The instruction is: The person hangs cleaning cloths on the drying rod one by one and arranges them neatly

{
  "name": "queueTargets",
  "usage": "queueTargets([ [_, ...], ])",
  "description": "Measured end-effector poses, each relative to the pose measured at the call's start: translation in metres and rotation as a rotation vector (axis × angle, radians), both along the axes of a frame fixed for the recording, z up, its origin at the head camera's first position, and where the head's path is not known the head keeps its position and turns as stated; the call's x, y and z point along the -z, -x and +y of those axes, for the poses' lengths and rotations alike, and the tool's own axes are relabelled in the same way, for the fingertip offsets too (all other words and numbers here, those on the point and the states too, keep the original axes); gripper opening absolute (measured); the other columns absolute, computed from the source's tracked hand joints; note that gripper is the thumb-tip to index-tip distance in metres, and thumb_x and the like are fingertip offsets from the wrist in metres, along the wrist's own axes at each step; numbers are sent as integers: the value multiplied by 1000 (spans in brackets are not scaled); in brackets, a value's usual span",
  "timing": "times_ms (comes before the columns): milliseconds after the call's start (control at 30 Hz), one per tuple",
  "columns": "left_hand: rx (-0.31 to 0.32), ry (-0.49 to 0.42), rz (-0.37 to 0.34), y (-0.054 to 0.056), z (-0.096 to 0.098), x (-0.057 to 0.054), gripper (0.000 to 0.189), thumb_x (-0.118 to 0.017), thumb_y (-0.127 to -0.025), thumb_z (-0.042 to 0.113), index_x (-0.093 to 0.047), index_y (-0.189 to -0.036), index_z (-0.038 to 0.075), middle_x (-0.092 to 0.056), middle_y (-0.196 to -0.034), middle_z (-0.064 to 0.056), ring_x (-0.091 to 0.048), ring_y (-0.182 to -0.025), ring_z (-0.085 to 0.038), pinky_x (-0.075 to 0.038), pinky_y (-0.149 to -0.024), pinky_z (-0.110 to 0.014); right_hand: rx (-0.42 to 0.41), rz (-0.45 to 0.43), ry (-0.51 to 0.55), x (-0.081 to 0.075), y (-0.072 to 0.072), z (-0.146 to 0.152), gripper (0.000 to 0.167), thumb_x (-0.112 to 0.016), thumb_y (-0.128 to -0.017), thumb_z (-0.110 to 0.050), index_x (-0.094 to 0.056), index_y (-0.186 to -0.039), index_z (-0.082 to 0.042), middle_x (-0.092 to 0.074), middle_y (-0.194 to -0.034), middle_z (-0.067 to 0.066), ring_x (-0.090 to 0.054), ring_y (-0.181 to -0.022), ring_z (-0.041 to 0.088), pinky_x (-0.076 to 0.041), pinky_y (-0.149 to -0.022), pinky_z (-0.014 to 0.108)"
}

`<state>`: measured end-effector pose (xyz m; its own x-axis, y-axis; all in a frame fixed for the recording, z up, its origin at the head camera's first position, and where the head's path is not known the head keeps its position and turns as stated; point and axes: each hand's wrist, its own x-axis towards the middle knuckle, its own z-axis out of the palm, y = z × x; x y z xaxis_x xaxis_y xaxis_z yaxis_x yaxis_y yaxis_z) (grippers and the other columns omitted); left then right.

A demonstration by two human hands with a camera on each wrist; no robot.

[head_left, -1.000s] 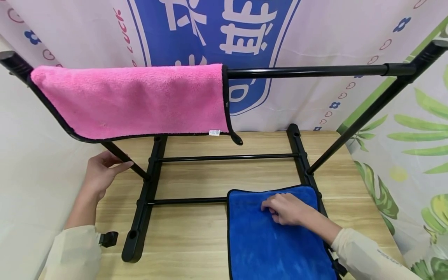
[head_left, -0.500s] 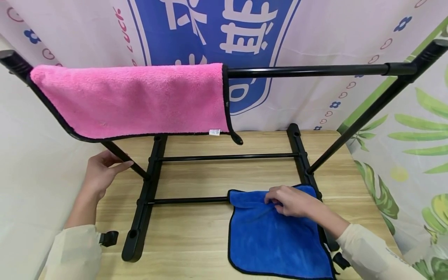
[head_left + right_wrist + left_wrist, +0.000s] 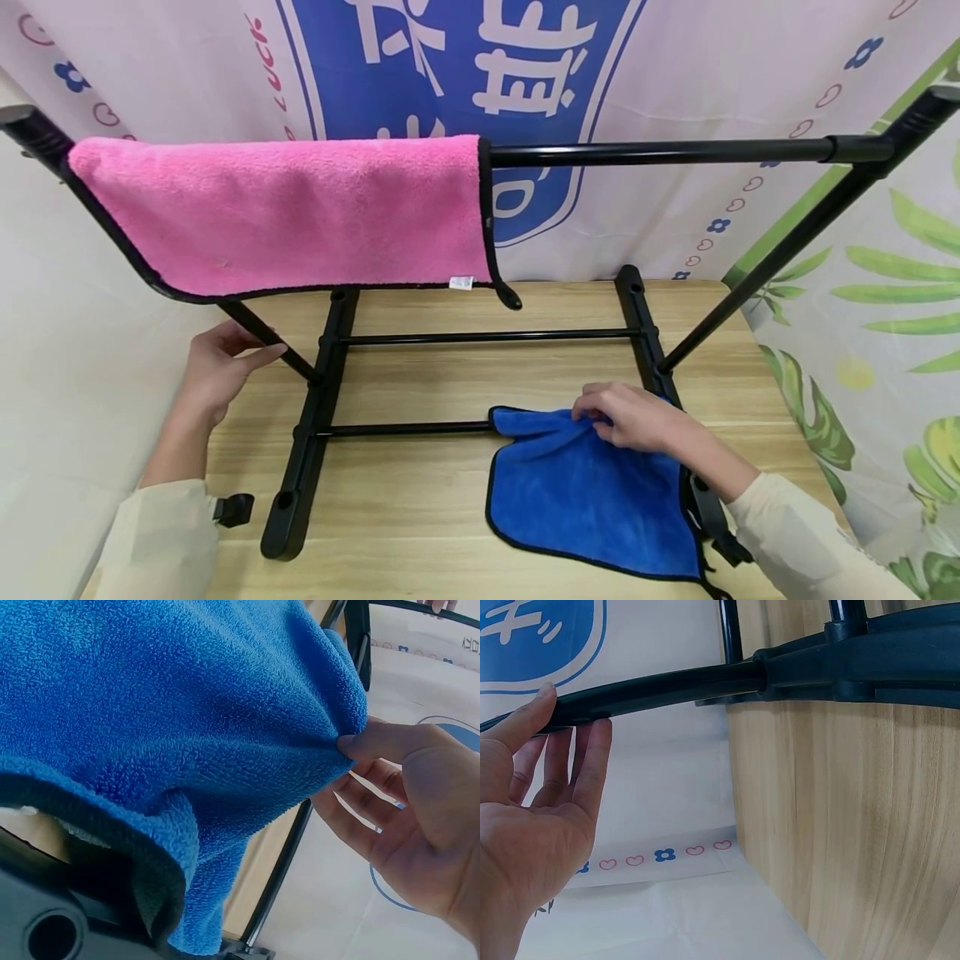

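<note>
A blue towel with black edging hangs bunched from my right hand, over the lower right of a black rack. Thumb and fingers pinch a fold of it, plain in the right wrist view, where the towel gathers into creases at the fingertips. On the other side, my left hand holds the rack's slanted left post; in the left wrist view the thumb is on one side of the tube and the fingers on the other. A pink towel drapes over the left half of the top bar.
The rack's feet stand on a wood-grain table, joined by two thin crossbars. Printed cloth hangs behind, and a leaf-patterned sheet lines the right side.
My right hand has lifted the middle of the blue towel, moving slightly up and right; its lower edge has risen and the cloth has creased. The left hand has stayed on the post.
</note>
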<state>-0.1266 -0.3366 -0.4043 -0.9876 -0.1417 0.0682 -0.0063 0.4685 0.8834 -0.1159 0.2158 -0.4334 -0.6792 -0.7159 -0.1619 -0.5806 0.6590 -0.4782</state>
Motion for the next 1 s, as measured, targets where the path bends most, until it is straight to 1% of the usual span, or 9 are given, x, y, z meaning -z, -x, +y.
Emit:
queueTargets([
  [100, -3, 2, 0, 0, 0, 0, 14, -79, -92, 7, -70, -103, 5, -69, -85, 18, -65, -81, -1, -52, -70, -12, 10, 6, 8, -4, 2, 1, 28, -70, -89, 8, -75, -107, -12, -65, -98, -2, -55, -77, 8, -48, -64, 21],
  [267, -5, 4, -5, 0, -1, 0, 12, -79, -92, 7, -72, -101, 8, -69, -85, 18, -65, -81, -1, -52, -70, -13, 20, 54, 24, -11, 4, 2, 27, -72, -87, 7, -76, -105, -12, -63, -92, -5, -55, -76, 10, -49, -63, 23],
  [400, -7, 9, -11, -1, 0, 0, 12, -79, -92, 8, -71, -102, 6, -69, -84, 18, -65, -81, -1, -52, -69, -13, 17, 98, 16, -13, 5, 3, 25, -73, -87, 4, -77, -104, -14, -60, -90, -7, -55, -75, 10, -48, -63, 22],
  [567, -4, 13, 0, -1, 1, -1, 13, -78, -92, 8, -71, -102, 4, -69, -84, 17, -65, -81, -1, -52, -69, -13, 31, 112, 12, -17, 7, 5, 25, -73, -87, 3, -77, -103, -15, -59, -90, -8, -52, -71, 6, -45, -59, 21],
  [800, -6, 18, -3, 0, 0, -1, 13, -78, -92, 7, -71, -102, 4, -69, -84, 17, -65, -81, -2, -53, -70, -14, 33, 147, 77, -26, 9, 9, 24, -73, -86, 4, -77, -100, -15, -66, -95, -6, -54, -71, 5, -47, -60, 22],
  [1000, -14, 19, -9, 1, 0, -1, 13, -78, -92, 6, -70, -102, 4, -69, -84, 17, -64, -81, -2, -52, -69, -13, 34, 158, 120, -33, 11, 15, 25, -73, -86, 5, -78, -100, -15, -68, -98, -3, -52, -69, 6, -44, -57, 22],
])
